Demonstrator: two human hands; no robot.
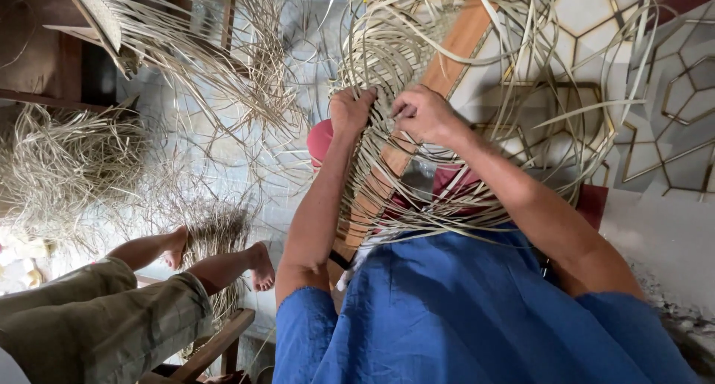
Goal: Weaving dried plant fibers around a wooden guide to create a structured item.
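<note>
A half-woven basket of pale cane strips [380, 64] rests on a wooden board [454, 49] across my lap, with long loose strips [566, 108] fanning out above and to the right. My left hand [350, 112] is clenched on the woven strips at the basket's left side. My right hand [424, 114] sits just beside it, fingers pinching a strip at the weave. Both forearms run down to my blue sleeves.
Another person sits at the lower left on a wooden chair [216, 347], bare feet [261, 268] out among piles of loose cane [67, 160]. More cane bundles [186, 34] hang at the upper left. A red stool [320, 142] shows behind the basket; patterned tiles [670, 93] at right.
</note>
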